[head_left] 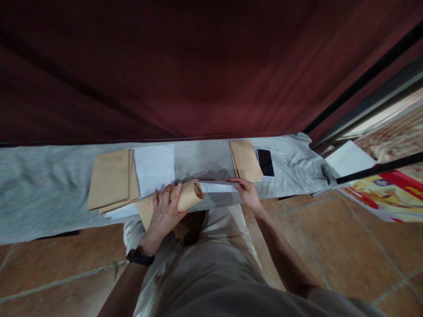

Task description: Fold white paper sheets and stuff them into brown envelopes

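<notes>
A brown envelope (189,199) lies at the front edge of the cloth-covered surface, its right end bulging open. My left hand (166,207) grips it from above, fingers spread across the paper. In my right hand (246,190), a folded white sheet of paper (218,187) is pinched at its right end. The sheet's left end meets the envelope's open mouth; how far it reaches inside is hidden. Left of my left hand are a stack of brown envelopes (110,180) and white sheets (154,167). Beyond my right hand lies a smaller pile of envelopes (246,159).
A phone (265,162) rests beside the right-hand pile on the grey cloth (203,159). Dark red fabric (198,88) rises behind the narrow surface. At right stand a dark metal frame (363,102) and a colourful printed package (390,193) near the tiled floor (350,246).
</notes>
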### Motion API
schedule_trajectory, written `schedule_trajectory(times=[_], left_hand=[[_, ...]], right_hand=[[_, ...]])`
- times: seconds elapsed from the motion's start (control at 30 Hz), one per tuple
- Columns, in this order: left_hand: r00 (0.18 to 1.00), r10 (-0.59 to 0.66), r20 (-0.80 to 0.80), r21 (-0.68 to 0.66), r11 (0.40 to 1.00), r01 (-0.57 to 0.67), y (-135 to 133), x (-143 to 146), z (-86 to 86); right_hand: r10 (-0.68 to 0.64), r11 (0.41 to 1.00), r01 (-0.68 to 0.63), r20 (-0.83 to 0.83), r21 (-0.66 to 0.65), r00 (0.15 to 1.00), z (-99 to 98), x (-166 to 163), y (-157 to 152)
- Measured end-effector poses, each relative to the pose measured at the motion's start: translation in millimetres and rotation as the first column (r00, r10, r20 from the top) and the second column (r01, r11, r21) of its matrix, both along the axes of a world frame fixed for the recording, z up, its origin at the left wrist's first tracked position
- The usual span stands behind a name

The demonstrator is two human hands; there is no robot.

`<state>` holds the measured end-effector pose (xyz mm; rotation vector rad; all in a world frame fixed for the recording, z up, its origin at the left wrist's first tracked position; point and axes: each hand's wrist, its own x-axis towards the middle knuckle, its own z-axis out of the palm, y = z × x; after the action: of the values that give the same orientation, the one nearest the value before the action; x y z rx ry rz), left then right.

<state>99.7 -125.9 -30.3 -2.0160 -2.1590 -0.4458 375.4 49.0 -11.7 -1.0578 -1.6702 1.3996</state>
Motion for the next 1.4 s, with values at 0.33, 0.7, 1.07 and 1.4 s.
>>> schedule_trajectory(times=[0.33,0.7,1.07,1.4], left_hand=[[1.0,-0.013,-0.027,0.011,1.0,0.013,0,1,-0.9],[1.0,-0.007,-0.015,-0.013,1.0,0.007,0,0,-0.8],[0.999,-0.03,0.012,-0.019,0.999,0.03,1,-3,2.2],[0.998,-0.064,-0.007,-0.066,0.996,0.064,-1,-2,5.3]], right_hand=[[0.068,0.998,-0.068,0.157,-0.004,0.985,-6.5,4,7],[0.161,0.987,-0.158,0.277,-0.032,0.947,-10.8,4,29],[0.201,0.925,-0.191,-0.002,-0.327,0.979,-4.9,-2,22],[0.419,0.835,-0.34,0.099,-0.433,0.902,-11.0,10,35]])
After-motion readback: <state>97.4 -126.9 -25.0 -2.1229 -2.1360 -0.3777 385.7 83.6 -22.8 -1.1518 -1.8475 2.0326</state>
